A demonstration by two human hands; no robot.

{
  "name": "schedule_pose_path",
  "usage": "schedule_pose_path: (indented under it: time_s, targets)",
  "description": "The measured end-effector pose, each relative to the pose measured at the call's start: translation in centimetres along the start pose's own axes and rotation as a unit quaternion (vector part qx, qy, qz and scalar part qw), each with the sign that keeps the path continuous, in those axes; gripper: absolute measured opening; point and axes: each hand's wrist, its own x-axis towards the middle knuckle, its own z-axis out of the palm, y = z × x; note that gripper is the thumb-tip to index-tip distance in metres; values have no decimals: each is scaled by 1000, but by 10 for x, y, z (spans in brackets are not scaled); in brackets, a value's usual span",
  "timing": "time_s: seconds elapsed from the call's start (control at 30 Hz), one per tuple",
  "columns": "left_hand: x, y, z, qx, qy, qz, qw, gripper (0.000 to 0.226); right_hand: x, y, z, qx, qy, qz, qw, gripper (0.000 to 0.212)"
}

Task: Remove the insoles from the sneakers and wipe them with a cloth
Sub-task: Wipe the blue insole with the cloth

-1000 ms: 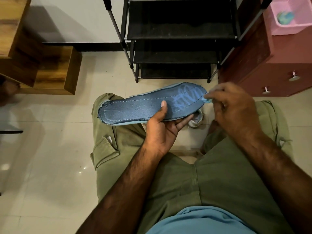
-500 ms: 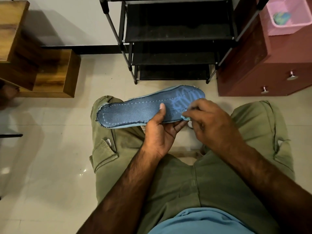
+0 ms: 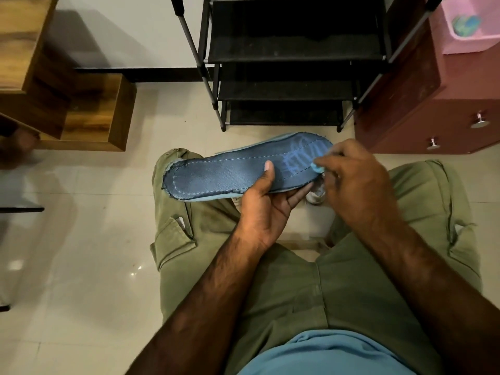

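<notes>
A dark blue insole point(image 3: 230, 171) with stitched edges and a pale printed logo lies across my knees, its heel to the left. My left hand point(image 3: 266, 209) holds it from below, thumb pressed on its top. My right hand point(image 3: 357, 185) pinches a small light blue cloth point(image 3: 317, 167) against the insole's right end, over the logo. Most of the cloth is hidden inside the fingers. A pale sneaker point(image 3: 316, 194) shows only as a sliver on the floor between my knees, under the insole.
A black shoe rack point(image 3: 284, 63) stands straight ahead. A maroon drawer unit point(image 3: 433, 112) with a pink tub point(image 3: 470, 25) on top is at the right. Wooden furniture point(image 3: 89, 115) sits at the left. Glossy tile floor point(image 3: 81, 239) spreads around my legs.
My right hand with the cloth slid from the insole's tip down along its near edge, then back up onto the logo end. My left hand kept its hold.
</notes>
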Motion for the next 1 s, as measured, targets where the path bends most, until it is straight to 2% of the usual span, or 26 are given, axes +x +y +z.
schedule_pose_path:
  time_s: [0.13, 0.27, 0.33, 0.5, 0.67, 0.77, 1.0]
  targets:
    - [-1, 1, 2, 10, 3, -6, 1000, 61, -11, -8, 5, 0, -61, -84, 995, 23]
    - [-1, 1, 3, 0, -3, -4, 1000, 49, 7, 17, -11, 20, 14, 18, 1000, 23]
    - [-2, 1, 2, 1, -6, -3, 1000, 43, 9, 21, -11, 15, 27, 38, 999, 23]
    - [-1, 0, 0, 13, -6, -14, 1000, 47, -9, 6, 0, 16, -47, -84, 995, 22]
    - [-1, 0, 2, 8, 1, 1, 1000, 44, 4, 26, -11, 35, 16, 33, 999, 26]
    - [0, 3, 2, 18, 18, 9, 1000, 48, -5, 15, -6, 50, -13, -7, 999, 27]
    - [3, 2, -1, 45, 28, 14, 998, 46, -3, 15, -7, 162, 13, 80, 983, 30]
